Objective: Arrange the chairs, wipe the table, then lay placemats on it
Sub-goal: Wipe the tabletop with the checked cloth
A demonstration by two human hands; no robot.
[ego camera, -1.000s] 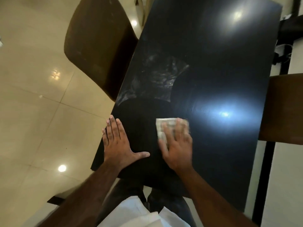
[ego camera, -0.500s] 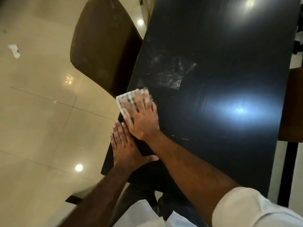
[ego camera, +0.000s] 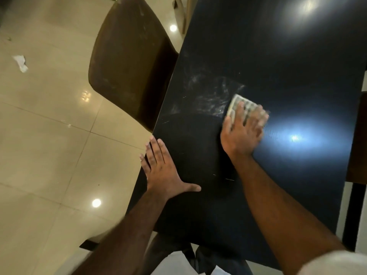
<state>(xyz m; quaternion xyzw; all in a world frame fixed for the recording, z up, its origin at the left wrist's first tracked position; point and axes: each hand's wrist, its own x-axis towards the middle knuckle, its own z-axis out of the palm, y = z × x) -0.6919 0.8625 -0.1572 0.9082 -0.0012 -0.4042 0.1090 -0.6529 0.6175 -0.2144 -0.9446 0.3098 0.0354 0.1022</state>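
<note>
Looking straight down at a dark, glossy table (ego camera: 278,62) with both bare hands on it. The right hand (ego camera: 241,133) is pressed palm-down on a small folded cloth (ego camera: 241,103), pale with a darker check pattern, about mid-table and a bit toward the right side. Its fingers (ego camera: 237,114) are spread and laid flat across the cloth, pinning it to the surface rather than pinching it (that hand is motion-blurred, so the fingertips on the far side are hard to make out). The cloth's far edge pokes out past the fingers and sits right at the edge of a whitish, streaky smudge patch (ego camera: 206,92) on the tabletop. The stretch of table nearer the person looks darker and mostly clear of streaks, apart from a couple of tiny light marks.

The left hand (ego camera: 162,171) is flat on the near-left edge of the table, four fingers pressed together pointing away from the body, thumb stuck out wide to the right. It holds nothing, just rests there.

A brown chair (ego camera: 127,56) stands just beside the table's left edge, its seat tucked partly under the top. Part of another brown chair (ego camera: 358,147) shows at the right edge of the frame. The floor (ego camera: 39,135) is shiny beige tile with ceiling lights reflecting in it, and a crumpled bit of white paper (ego camera: 20,62) lies on it well off to the left. No placemats in view.
</note>
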